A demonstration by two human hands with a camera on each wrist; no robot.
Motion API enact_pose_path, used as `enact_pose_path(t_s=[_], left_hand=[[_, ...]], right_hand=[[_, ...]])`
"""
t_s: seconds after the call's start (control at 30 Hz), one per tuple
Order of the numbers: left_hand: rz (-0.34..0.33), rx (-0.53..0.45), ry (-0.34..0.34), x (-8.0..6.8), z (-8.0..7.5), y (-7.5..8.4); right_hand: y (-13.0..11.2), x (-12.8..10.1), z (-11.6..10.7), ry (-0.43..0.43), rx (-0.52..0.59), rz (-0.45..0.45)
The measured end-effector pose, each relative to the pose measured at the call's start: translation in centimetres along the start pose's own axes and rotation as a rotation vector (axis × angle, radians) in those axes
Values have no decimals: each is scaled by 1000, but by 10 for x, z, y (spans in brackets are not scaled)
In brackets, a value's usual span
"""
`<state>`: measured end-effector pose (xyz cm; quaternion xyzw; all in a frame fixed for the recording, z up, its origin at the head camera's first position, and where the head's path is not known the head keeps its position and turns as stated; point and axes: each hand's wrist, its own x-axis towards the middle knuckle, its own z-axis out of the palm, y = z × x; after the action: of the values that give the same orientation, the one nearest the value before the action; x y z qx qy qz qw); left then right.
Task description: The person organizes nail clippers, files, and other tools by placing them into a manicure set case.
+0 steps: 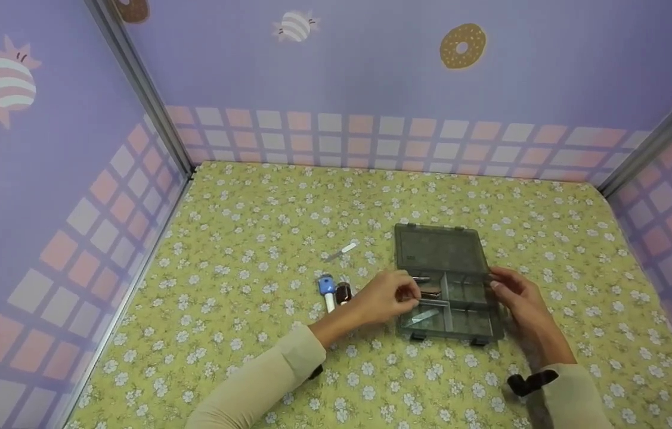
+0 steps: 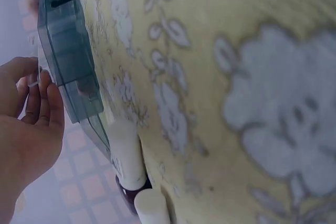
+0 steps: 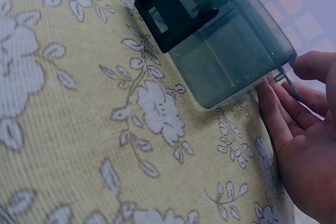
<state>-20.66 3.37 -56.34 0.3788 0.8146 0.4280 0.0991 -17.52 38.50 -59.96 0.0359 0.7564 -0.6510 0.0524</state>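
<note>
A grey-green see-through plastic box (image 1: 476, 322) stands on the table with its lid (image 1: 443, 249) open toward the back. My left hand (image 1: 380, 298) is over its left compartments, pinching a thin clear plastic divider (image 2: 34, 81) between thumb and fingertips. My right hand (image 1: 523, 304) holds the box's right side near the hinge; the right wrist view shows thumb and fingers around that corner. Inside the left compartments lie a nail clipper (image 1: 430, 292), a small metallic item (image 1: 421, 279) and a pale flat strip (image 1: 423, 317). The right compartments look bare.
Left of the box are a blue-and-white bottle (image 1: 327, 289) and a dark bottle (image 1: 343, 292), partly behind my left forearm. Farther back lies a slim silver file-like strip (image 1: 341, 251). Flowered cloth (image 1: 252, 238) covers the table, with patterned walls (image 1: 371, 65) around it.
</note>
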Motion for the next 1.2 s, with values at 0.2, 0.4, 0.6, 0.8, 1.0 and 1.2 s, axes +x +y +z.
enact_pose_path(t_s=[0.2, 0.4, 0.6, 0.8, 1.0, 1.2], left_hand=[[-12, 90, 4, -1, 6, 3], [11, 140, -8, -3, 8, 2], [4, 97, -72, -6, -16, -5], [-53, 134, -116, -12, -45, -20], [-101, 203, -152, -17, -64, -37], [-154, 289, -214, -26, -77, -46]], right_hand=[[1, 0, 0, -9, -61, -41], [-2, 0, 0, -9, -42, -30], [-1, -1, 2, -8, -34, -29], [-1, -2, 2, -1, 61, 15], [-3, -1, 1, -6, 59, 20], [0, 0, 1, -9, -37, -27]])
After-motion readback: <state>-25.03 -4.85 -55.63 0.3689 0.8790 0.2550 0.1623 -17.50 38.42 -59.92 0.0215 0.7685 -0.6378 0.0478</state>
